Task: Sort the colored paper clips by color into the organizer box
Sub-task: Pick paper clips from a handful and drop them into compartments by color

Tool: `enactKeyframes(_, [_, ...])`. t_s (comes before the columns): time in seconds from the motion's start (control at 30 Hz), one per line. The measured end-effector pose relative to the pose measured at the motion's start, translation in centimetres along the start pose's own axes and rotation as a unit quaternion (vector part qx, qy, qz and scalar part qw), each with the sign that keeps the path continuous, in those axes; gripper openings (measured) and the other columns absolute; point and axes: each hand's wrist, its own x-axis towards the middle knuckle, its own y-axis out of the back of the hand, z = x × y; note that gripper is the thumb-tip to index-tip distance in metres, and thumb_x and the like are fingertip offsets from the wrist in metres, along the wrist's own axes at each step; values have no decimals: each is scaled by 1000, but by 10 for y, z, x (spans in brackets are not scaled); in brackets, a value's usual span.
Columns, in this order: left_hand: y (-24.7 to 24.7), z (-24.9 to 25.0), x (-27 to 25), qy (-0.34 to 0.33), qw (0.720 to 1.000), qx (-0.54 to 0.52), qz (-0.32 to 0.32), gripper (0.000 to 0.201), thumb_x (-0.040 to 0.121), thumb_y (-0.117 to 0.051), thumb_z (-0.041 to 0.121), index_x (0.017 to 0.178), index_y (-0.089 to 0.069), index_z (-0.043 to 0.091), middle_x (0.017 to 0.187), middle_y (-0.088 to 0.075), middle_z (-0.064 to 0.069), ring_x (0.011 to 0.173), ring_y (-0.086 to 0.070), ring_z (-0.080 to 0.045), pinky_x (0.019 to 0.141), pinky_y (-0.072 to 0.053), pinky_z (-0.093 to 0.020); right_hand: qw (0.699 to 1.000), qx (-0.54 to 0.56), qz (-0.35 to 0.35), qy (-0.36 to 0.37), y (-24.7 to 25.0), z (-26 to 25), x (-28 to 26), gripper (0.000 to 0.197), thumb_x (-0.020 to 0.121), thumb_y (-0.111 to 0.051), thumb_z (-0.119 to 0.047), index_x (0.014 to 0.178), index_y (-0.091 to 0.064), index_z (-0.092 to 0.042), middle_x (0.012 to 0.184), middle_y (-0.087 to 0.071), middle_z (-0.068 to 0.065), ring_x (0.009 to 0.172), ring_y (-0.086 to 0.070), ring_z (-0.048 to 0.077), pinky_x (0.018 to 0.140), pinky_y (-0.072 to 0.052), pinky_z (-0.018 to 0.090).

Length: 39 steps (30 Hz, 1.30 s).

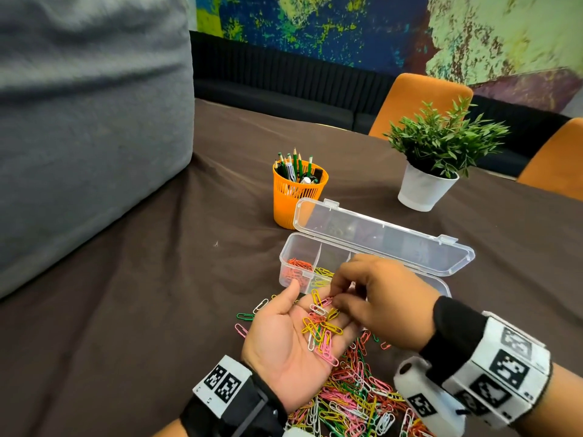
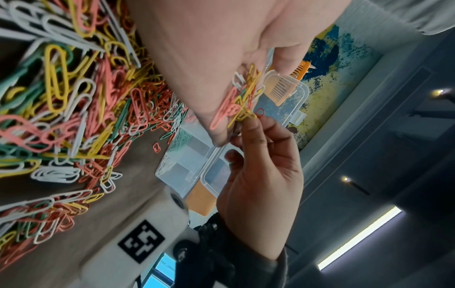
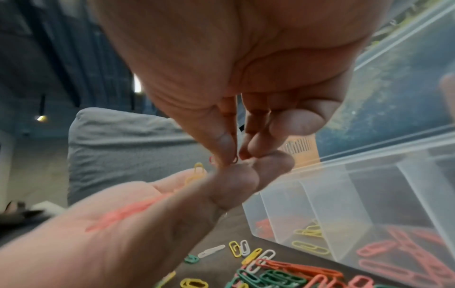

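The left hand (image 1: 285, 337) lies palm up above the table, its fingers relaxed and almost straight, and it carries a small heap of clips (image 1: 320, 329), mostly yellow and pink with some white. The right hand (image 1: 383, 298) comes over it from the right with its fingers curled, and its thumb and first fingers pinch a red clip (image 2: 260, 112) at the tips of the left fingers; in the right wrist view only a small dark loop of this clip shows between the fingertips (image 3: 227, 150). Under and behind both hands a big pile (image 1: 356, 395) of mixed clips, pink, yellow, green, white and orange, lies on the brown cloth (image 1: 132, 310), and some single clips lie loose beside it, near the box. The box (image 1: 293, 257) is of clear plastic, it stands just beyond the hands, and its lid (image 1: 378, 238) is open and leans back. It is divided in several compartments. The leftmost compartment holds orange-red clips (image 1: 296, 269), the next one holds a few yellow clips (image 1: 323, 274), and the right wrist view shows pink clips (image 3: 403, 251) in a compartment further right. Behind the box stands an orange cup (image 1: 298, 197) full of green pencils and pens, and well to its right a white pot (image 1: 422, 193) with a green plant.
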Motion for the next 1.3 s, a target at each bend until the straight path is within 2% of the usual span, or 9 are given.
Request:
enactKeyframes(0.13, [1,1,2,-2,999,34,25,62,96,-44,41,119,-64,-13,125,-63,-27,120,-59,-42,115,-33,-53,997,64,46,-25,5,5,3,17,87,-63,-15,91,-57,-31,75,-64,-11,70,-59,4,65,-47,22])
enactKeyframes(0.37, [5,4,3,-13,998,28,52,77,99,-38,56,138,-49,-10,141,-48,-33,128,-49,-44,117,-28,-55,997,-36,-31,53,18,-22,22,24,81,-49,-12,84,-67,-28,92,-59,-11,86,-56,11,81,-49,32])
enactKeyframes(0.53, [5,7,0,-17,1000,18,15,79,97,-32,62,108,-71,-6,107,-68,-28,88,-71,-39,80,-56,-44,982,-114,-98,114,10,-44,15,16,85,-58,-33,92,-72,-29,99,-57,-13,85,-55,7,78,-48,26])
enactKeyframes(0.63, [8,7,1,-16,1000,11,5,80,98,-32,62,111,-70,-7,107,-67,-30,89,-70,-40,91,-46,-45,978,-148,-104,107,5,-45,14,20,86,-55,-34,96,-72,-30,103,-55,-12,90,-59,13,79,-52,33])
enactKeyframes(0.77, [9,8,2,-22,1000,22,2,81,98,-31,63,111,-71,-6,110,-67,-29,92,-70,-39,86,-54,-44,983,-125,-96,91,1,-37,19,11,83,-57,-30,83,-68,-26,94,-56,-11,84,-57,9,78,-51,30])
enactKeyframes(0.9, [3,9,0,-30,999,31,19,80,97,-35,62,131,-58,-6,139,-52,-30,120,-55,-40,110,-36,-50,996,-32,-80,37,7,-34,24,4,77,-66,-24,74,-67,-22,79,-61,-10,71,-57,4,65,-45,16])
enactKeyframes(1.07, [1,13,1,-61,996,22,56,80,96,-42,61,135,-53,-9,136,-56,-28,125,-56,-42,113,-36,-53,996,92,21,-1,20,-20,48,10,80,-69,-12,73,-64,-16,65,-68,-4,55,-58,3,61,-49,25])
enactKeyframes(1.17, [2,12,2,-65,996,10,62,79,96,-41,59,134,-53,-9,136,-56,-29,127,-55,-44,115,-32,-55,994,60,87,-6,16,-10,70,11,80,-70,-18,77,-60,-21,67,-64,-4,58,-55,9,63,-48,28])
enactKeyframes(1.3, [3,13,3,-72,995,21,64,79,96,-39,60,132,-54,-8,130,-61,-28,126,-56,-44,114,-33,-55,998,2,57,-2,7,-8,83,12,85,-68,-21,93,-61,-26,85,-68,-10,79,-63,9,75,-49,25])
